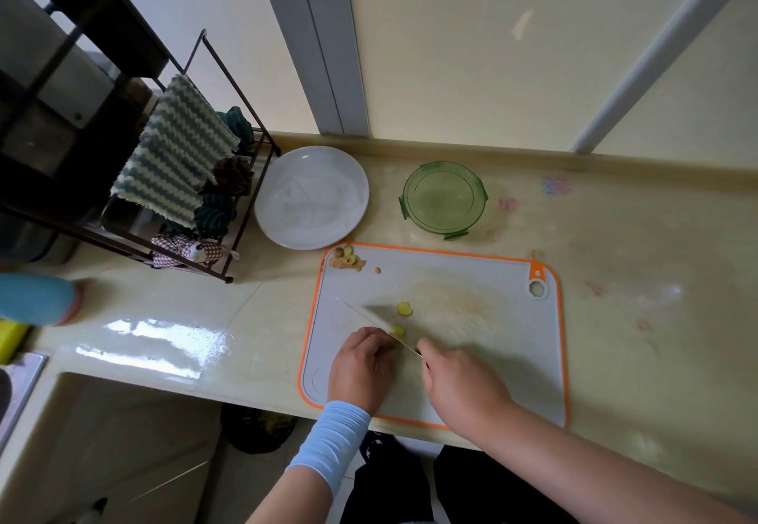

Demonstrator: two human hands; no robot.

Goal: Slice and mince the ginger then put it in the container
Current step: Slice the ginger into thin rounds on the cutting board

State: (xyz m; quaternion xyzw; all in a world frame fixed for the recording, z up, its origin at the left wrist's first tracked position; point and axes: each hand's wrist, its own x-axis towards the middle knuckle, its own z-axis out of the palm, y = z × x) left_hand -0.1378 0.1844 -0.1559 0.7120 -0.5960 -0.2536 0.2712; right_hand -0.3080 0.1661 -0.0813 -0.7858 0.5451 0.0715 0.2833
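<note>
We had the cutting board (512,359) lying at the near edge of the counter (635,318), its near side just over that edge. Our left hand (361,363), with a pale blue sleeve (332,441) on the forearm, rested on the board's near left part. Its fingers were curled tight over the ginger piece (397,330), of which only a yellow end showed past the fingertips. Our right hand (459,384) was closed around the handle of the knife (371,318); the handle itself was hidden in the fist. The blade ran slanting away to the left, close against the left knuckles and down at the ginger piece.

One cut ginger slice (405,309) lay flat on the board just beyond the blade, apart from the held piece. A small heap of ginger trimmings (346,259) sat in the board's far left corner, with one loose bit just beside it.

The green container (444,198) stood near the counter's back edge, beyond the board's far side and apart from it. We could see no ginger inside. A white plate (311,197) lay to its left, near the board's far left corner. A dark wire rack (229,84) at the counter's left end held a striped cloth (176,146).
</note>
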